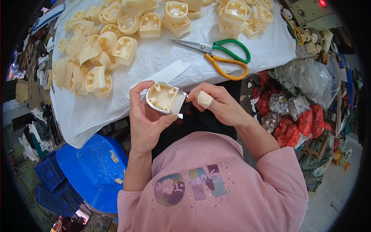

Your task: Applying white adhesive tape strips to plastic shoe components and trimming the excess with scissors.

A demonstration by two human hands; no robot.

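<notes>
My left hand [145, 125] holds a cream plastic piece [164, 96], hollow and curved, with several small posts inside. A silver strip [157, 110] lines its curved rim, and a small white tab [180, 115] sticks out at the lower corner. At the piece's right corner, the fingers of my right hand [216, 102] are pinched together where the silver edge ends; they partly hide what they grip. A beige wrap [204, 99] covers one right-hand digit. Just beyond my hands lies a white paper-like strip [168, 74]. Scissors [222, 58] with one green and one orange handle lie partly spread on the cloth.
Similar cream pieces [125, 50] are heaped across the far and left parts of the white woven sheet [270, 54]. A blue plastic chair [92, 170] stands at my left. Clear and red plastic bags [288, 129] crowd the right side, below a clear plastic sheet [309, 79].
</notes>
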